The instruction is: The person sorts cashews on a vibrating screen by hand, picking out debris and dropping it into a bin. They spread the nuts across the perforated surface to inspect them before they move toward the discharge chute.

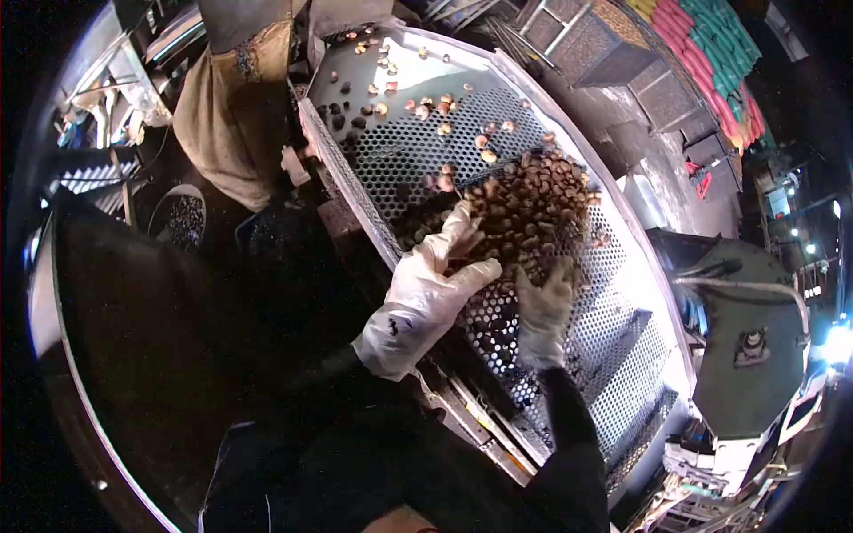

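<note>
Both gloved: my left fingers [471, 271] spread, released, pressing nut pile [529, 209] just ahead; right fingers [555, 277] loose, released, touching pile's near edge on perforated tray [613, 329].

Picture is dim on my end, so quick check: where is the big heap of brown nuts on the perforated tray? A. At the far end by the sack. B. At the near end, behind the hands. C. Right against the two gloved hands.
C: the heap of nuts lies midway on the perforated tray, with the left hand and right hand at its near edge; only scattered nuts lie at the far end.
</note>
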`<state>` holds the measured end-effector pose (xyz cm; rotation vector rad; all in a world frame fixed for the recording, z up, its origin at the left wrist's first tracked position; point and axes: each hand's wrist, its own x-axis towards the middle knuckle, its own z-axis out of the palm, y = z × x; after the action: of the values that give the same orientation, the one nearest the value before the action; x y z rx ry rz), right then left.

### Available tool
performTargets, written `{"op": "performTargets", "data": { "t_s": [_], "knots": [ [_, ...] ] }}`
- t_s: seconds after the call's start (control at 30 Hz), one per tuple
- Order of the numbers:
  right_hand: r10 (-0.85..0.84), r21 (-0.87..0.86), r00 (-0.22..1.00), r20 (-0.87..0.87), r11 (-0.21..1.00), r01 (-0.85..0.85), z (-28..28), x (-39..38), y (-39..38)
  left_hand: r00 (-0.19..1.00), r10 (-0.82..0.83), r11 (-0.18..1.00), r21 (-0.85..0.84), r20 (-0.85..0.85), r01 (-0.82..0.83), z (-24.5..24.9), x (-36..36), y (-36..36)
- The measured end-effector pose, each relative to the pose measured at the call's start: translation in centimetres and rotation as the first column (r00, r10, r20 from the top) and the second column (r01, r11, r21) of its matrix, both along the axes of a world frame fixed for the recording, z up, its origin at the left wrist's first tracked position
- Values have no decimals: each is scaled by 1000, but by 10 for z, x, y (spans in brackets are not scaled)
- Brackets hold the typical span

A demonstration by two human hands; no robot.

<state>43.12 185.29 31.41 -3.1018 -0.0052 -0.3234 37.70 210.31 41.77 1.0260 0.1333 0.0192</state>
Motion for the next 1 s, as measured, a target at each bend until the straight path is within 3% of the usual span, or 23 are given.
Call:
{"op": "performTargets", "data": {
  "t_s": [0.03, 0.07, 0.13, 0.17, 0.2, 0.23, 0.27, 0.3, 0.33, 0.4, 0.47, 0.53, 0.6, 0.67, 0.77, 0.87, 0.9, 0.97, 1.0],
  "knots": [
    [-108, 302, 990, -95, 944, 132, 18, 15, 36, 1000, 18, 995, -95, 15, -16, -2, 0, -4],
    [-156, 471, 962, -225, 847, 247, 65, 27, 82, 999, 31, 998, -51, 41, -29, -5, 0, -9],
    [23, 441, 997, -79, 897, 14, -3, 94, 75, 994, 54, 998, 33, 100, -57, -10, -2, -20],
    [114, 410, 993, -8, 907, -101, -35, 126, 72, 989, 18, 998, -63, 148, -9, -10, -4, -24],
    [174, 789, 985, -6, 606, -102, -14, 132, 79, 995, 76, 990, -124, 65, -68, -6, -2, -26],
    [195, 985, 980, 26, 164, -58, 6, 139, 86, 991, 72, 996, -36, -115, -76, -18, 10, -16],
    [150, 982, 988, 32, 177, -58, 16, 153, 68, 980, 99, 985, -122, -170, -121, -22, 13, -12],
    [98, 943, 995, 12, 329, -44, 22, 159, 45, 966, 127, 963, -205, -226, -175, -25, 15, -7],
    [21, 851, 1000, -14, 525, 1, 29, 167, 19, 967, 185, 860, -448, -175, -246, -21, 8, -8],
    [-118, 600, 990, -72, 788, 138, 34, 179, -35, 956, 197, 923, -288, -219, -256, -22, 11, 2],
    [-183, 464, 974, -134, 857, 224, 31, 183, -65, 974, 101, 879, -441, -202, -182, -14, -6, 5],
    [-160, 411, 973, -168, 886, 217, 29, 187, -60, 973, 20, 819, -554, -231, -148, -13, -12, 2],
    [-75, 379, 983, -168, 916, 134, 23, 194, -41, 962, 32, 873, -462, -270, -158, -22, -6, -10],
    [48, 341, 989, -138, 940, 2, 17, 191, -11, 969, -58, 884, -464, -241, -62, -5, -10, -16],
    [293, 272, 955, -53, 924, -269, 12, 150, 28, 867, 54, 830, -460, -495, -315, -8, 1, -28],
    [544, 130, 839, 21, 831, -541, 24, 55, 47, 940, 59, 842, -489, -336, -228, 1, 0, -13],
    [626, -7, 780, -3, 780, -626, 33, 15, 47, 954, 100, 847, -479, -283, -231, -8, 5, -10],
    [747, -267, 658, -94, 617, -740, 38, -36, 47, 929, 158, 864, -410, -333, -294, -8, 9, -3],
    [747, -162, 641, -179, 620, -768, 13, -36, 44, 916, 186, 869, -374, -356, -323, -8, 11, -1]
  ]
}}
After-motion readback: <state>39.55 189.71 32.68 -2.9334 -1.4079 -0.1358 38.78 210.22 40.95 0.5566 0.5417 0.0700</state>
